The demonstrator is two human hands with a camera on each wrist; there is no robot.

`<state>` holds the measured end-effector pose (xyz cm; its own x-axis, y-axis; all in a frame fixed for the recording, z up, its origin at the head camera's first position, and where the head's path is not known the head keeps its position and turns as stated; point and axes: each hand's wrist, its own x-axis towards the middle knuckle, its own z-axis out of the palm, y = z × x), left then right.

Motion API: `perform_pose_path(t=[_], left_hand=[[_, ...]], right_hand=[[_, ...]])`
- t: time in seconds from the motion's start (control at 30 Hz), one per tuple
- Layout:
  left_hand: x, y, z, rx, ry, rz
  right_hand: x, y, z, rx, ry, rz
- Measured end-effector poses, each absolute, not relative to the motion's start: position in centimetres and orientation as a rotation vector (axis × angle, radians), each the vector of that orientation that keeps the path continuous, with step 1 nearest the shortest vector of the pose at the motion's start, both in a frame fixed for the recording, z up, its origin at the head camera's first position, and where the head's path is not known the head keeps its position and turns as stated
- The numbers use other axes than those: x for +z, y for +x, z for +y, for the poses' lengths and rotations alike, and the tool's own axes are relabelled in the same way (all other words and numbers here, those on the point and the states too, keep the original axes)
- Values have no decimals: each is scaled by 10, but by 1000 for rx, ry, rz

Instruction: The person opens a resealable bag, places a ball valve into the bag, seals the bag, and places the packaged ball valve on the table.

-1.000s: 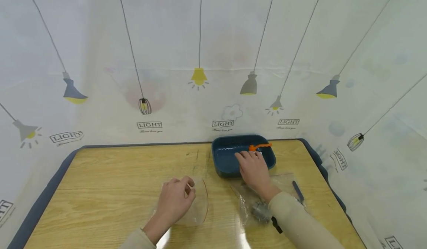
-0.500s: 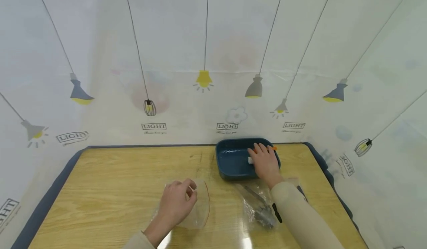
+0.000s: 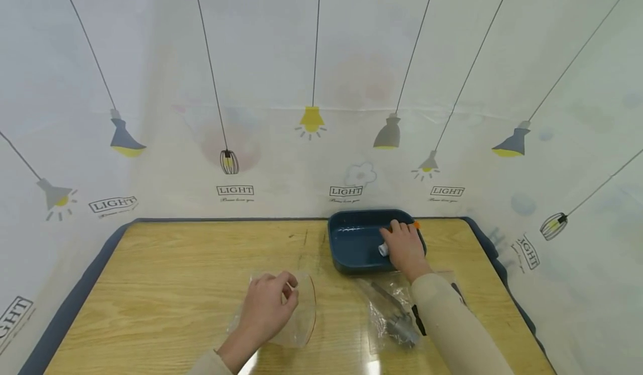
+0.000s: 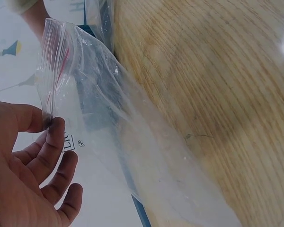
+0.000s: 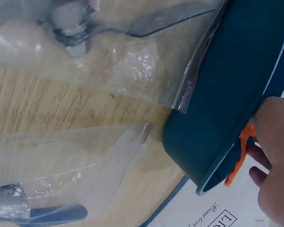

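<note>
My left hand [image 3: 266,308] pinches the zip edge of a clear plastic bag [image 4: 132,132] between thumb and forefinger. The bag hangs limp over the table, a red line along its seal, with nothing visible inside. My right hand [image 3: 407,249] reaches into the right side of a dark blue tray [image 3: 354,266], its fingers curled round a valve-like piece. Of that piece, a white end [image 3: 384,249] shows beside the fingers, and an orange lever [image 5: 242,153] sticks out in the right wrist view. The hand hides the middle of it.
In front of the tray lies a zip bag holding a grey fitting [image 3: 402,327] with a long lever. Beside it another bag holds a piece with a dark blue handle [image 5: 59,213]. A printed cloth wall [image 3: 281,196] stands right behind the table.
My right hand has moved down over the orange-levered piece and closed round it; its white end has shifted slightly toward me. My left hand stays at the bag. The view has shifted slightly.
</note>
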<state>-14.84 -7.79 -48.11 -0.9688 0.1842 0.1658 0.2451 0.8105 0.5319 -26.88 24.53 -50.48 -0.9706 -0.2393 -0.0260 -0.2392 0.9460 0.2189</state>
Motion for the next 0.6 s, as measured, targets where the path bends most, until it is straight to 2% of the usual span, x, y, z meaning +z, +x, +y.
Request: perform_pose_path(t=[0.27,0.6], left_hand=[[-482,-147,-79,-854,-351,-2883],[-481,-147,-80,-851,-373,-2855]], right_hand=[[-501,-269,250,-336,433,-3117],[-504,-275,253,16,265,-3299]])
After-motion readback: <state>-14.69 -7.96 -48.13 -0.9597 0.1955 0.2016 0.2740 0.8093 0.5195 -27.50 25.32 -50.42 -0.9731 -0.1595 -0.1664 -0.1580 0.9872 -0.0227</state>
